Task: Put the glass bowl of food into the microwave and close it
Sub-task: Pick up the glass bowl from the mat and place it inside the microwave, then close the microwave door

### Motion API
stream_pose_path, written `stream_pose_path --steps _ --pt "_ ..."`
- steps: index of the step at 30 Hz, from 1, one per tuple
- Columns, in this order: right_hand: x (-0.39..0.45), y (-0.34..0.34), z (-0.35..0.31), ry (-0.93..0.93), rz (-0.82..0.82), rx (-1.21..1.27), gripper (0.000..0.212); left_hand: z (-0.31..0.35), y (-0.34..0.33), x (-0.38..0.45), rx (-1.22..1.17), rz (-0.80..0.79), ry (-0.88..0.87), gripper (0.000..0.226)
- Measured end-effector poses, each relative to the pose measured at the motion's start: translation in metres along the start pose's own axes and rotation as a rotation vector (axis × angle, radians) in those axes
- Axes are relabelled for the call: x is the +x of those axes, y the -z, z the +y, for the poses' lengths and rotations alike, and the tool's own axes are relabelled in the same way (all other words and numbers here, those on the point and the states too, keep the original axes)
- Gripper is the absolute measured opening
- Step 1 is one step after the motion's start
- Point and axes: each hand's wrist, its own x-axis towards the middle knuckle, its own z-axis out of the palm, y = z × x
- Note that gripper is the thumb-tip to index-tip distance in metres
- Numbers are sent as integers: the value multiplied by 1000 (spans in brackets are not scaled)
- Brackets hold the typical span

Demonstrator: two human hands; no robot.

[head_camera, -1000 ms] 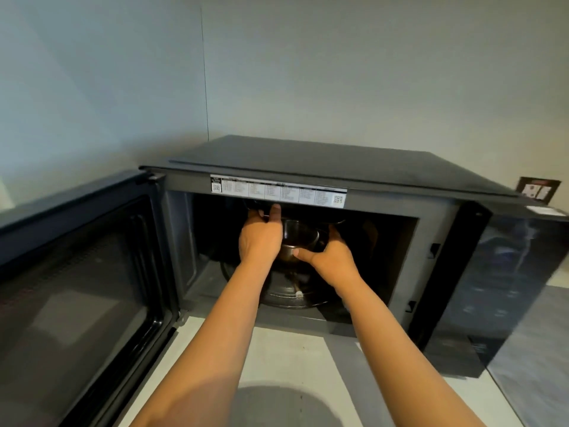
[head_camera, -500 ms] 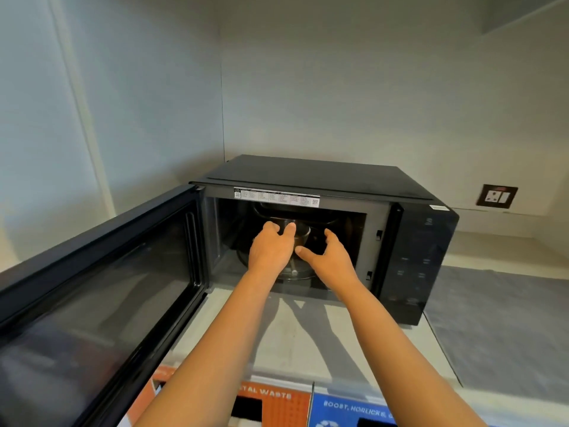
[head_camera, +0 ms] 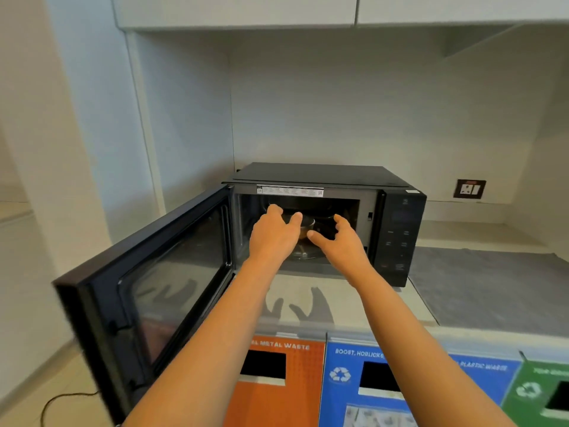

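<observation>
A black microwave (head_camera: pixel 326 175) stands on the counter with its door (head_camera: pixel 160 278) swung wide open to the left. Inside, the glass bowl of food (head_camera: pixel 308 228) rests on the turntable, mostly hidden behind my hands. My left hand (head_camera: pixel 272 235) is at the mouth of the cavity, fingers spread, holding nothing. My right hand (head_camera: pixel 341 241) is beside it to the right, fingers also apart and off the bowl.
The grey counter (head_camera: pixel 486 291) stretches to the right of the microwave. Below its front edge are orange (head_camera: pixel 277 383), blue (head_camera: pixel 369 383) and green (head_camera: pixel 542 392) waste bins with slots. A wall socket (head_camera: pixel 469 188) sits at the back right. Cabinets hang overhead.
Both hands have let go of the bowl and drawn back out of the cavity with fingers spread. My head has pulled back, so the microwave appears smaller and the bins have come into view.
</observation>
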Motion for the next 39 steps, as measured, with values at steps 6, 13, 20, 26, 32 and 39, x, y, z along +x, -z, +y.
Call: stream_pose_path --steps 6,13,20,26,32,39 --pt "-78 -14 -28 18 20 24 81 -10 63 -64 118 145 -147 49" --pt "-149 -31 -55 22 -27 0 79 -34 133 -113 454 310 -146 48" --pt "-181 -37 -83 79 -62 -7 79 -51 170 -129 648 267 237 67" --pt "-196 -39 -89 97 -95 -33 74 -51 170 -139 575 290 156 51" --pt "-198 -46 -91 174 -104 -12 58 -31 152 -151 296 301 -8 40" --pt "-180 -34 -92 265 -74 -79 53 -20 122 -146 -35 207 -54 49"
